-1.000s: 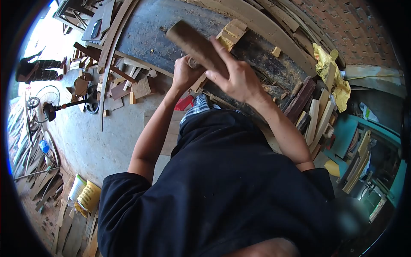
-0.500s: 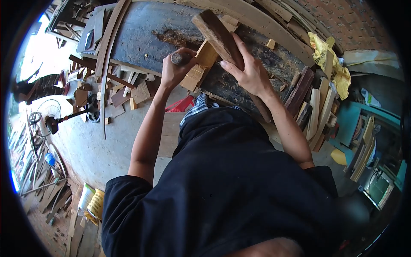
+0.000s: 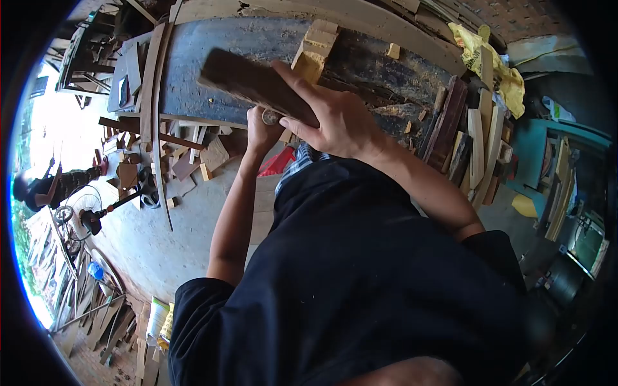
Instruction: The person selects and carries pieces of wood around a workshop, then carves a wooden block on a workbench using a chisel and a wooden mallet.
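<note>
My right hand [image 3: 338, 122] grips a dark wooden piece [image 3: 254, 83] that slants up to the left over the workbench [image 3: 225, 38]. Just left of it, my left hand [image 3: 261, 128] is wrapped round a round-ended handle [image 3: 270, 117]; the rest of that tool is hidden. The wooden piece lies close over the handle, and whether they touch is unclear. Behind my right hand, light wood blocks [image 3: 315, 48] rest on the bench.
A small block [image 3: 393, 51] lies farther along the bench. Boards [image 3: 476, 148] lean at the right beside a yellow sack [image 3: 486, 67]. Long strips [image 3: 154, 96] cross the bench's left end. A fan [image 3: 90, 222] and another person [image 3: 51, 186] are at the left.
The wooden piece rose clear of the handle, then came back down left over it. My left hand's handle end has tilted. The view has shifted, and the other person has moved.
</note>
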A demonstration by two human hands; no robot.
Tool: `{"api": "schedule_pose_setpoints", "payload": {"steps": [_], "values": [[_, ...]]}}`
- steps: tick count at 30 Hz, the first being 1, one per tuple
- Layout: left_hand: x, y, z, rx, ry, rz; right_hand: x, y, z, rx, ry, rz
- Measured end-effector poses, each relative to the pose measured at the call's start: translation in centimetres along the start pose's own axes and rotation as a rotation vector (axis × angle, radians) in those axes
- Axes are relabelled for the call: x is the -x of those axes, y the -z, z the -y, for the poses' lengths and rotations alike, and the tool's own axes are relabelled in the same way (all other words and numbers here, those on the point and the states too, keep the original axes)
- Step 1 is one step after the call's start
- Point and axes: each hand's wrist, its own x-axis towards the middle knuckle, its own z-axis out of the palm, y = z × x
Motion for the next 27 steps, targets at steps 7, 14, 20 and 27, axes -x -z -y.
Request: {"api": "schedule_pose_setpoints", "payload": {"steps": [7,14,20,27], "values": [[-3.5,2.2,-2.7,0.073,0.181,-0.008,-0.1,-0.5,-4.7,-0.091,-0.087,-0.118],[-4.1,2.3,-3.2,-0.086,0.206,0.121,1.6,-0.7,-6.6,-0.082,-0.122,-0.166],[-4.9,1.3,-5.0,-0.158,0.133,0.108,-0.5,1.3,-1.9,-0.136,-0.023,-0.220],[-4.2,0.8,-0.9,-0.281,-0.055,0.050,-0.6,-0.6,-2.3,0.128,0.044,0.045]]}}
